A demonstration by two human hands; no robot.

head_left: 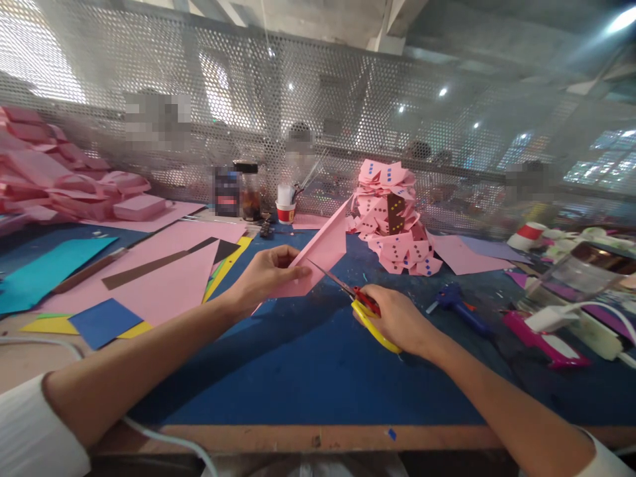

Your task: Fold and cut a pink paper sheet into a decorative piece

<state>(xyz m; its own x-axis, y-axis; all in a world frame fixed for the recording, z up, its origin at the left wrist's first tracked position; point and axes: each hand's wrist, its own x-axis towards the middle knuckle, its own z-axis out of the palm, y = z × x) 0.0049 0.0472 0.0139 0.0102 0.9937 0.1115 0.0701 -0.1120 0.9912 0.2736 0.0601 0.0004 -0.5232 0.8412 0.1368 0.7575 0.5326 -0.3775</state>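
Observation:
Pinched between the thumb and fingers of my left hand is a sheet of pink paper, raised above the blue work surface. My right hand grips a pair of scissors with red and yellow handles. Their blades point left and meet the paper near my left thumb; whether they are cutting into it cannot be made out. Behind the scissors stands a stack of folded pink paper pieces with blue and brown dots.
Coloured sheets, among them a blue square and a turquoise sheet, lie at left by piled pink paper shapes. A glue gun, a magenta tool and a clear container are at right. A perforated metal screen stands behind.

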